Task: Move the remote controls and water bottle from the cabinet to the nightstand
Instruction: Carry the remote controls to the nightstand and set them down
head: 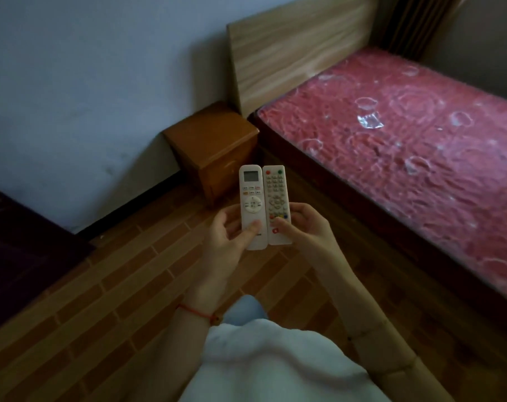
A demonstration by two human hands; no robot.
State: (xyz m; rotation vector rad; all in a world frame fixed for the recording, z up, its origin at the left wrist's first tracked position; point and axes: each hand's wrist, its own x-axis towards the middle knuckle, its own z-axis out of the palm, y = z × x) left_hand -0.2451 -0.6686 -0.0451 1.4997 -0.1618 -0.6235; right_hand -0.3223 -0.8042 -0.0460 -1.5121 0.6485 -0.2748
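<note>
Two white remote controls are held side by side in front of me. My left hand grips the air-conditioner remote, which has a small screen at its top, with the thumb across its lower face. My right hand grips the TV remote, which has many small coloured buttons. Beyond them the brown wooden nightstand stands against the wall beside the bed, its top bare. No water bottle is in view.
A bed with a red plastic-wrapped mattress and a light wooden headboard fills the right side. A dark piece of furniture stands at the left. Brick-patterned floor lies between me and the nightstand.
</note>
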